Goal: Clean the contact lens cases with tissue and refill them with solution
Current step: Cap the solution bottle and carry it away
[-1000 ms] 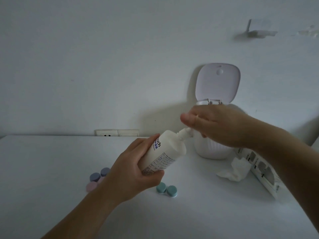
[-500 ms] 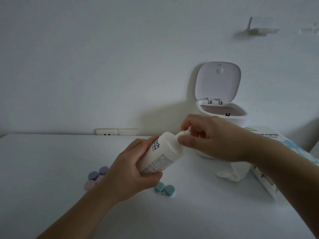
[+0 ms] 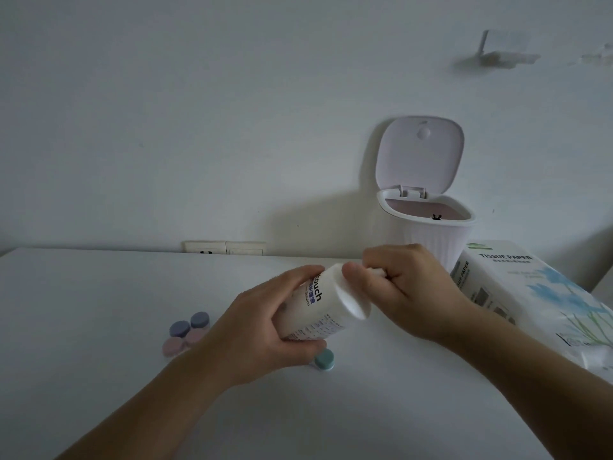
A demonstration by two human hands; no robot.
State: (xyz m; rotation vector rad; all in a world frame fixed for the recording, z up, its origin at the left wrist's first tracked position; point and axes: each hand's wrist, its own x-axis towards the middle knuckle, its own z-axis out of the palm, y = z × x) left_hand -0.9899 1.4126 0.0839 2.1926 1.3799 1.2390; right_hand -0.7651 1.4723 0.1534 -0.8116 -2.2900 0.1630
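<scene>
My left hand (image 3: 265, 330) grips a white solution bottle (image 3: 331, 303), tilted with its neck toward the right. My right hand (image 3: 401, 290) is closed around the bottle's cap (image 3: 378, 272) at the neck. On the white table (image 3: 99, 293) lie three closed lens cases: a purple one (image 3: 189, 324) and a pink one (image 3: 184, 341) to the left of my left hand, and a teal one (image 3: 324, 359) mostly hidden under that hand.
A small white bin (image 3: 428, 227) with its lid up stands at the back against the wall. A pack of tissue paper (image 3: 537, 300) lies at the right. A wall socket (image 3: 225, 248) sits at the table's back edge.
Both hands and the bottle have dropped lower toward the table. My right hand has closed over the cap, and it now hides the crumpled tissue that lay beside the pack.
</scene>
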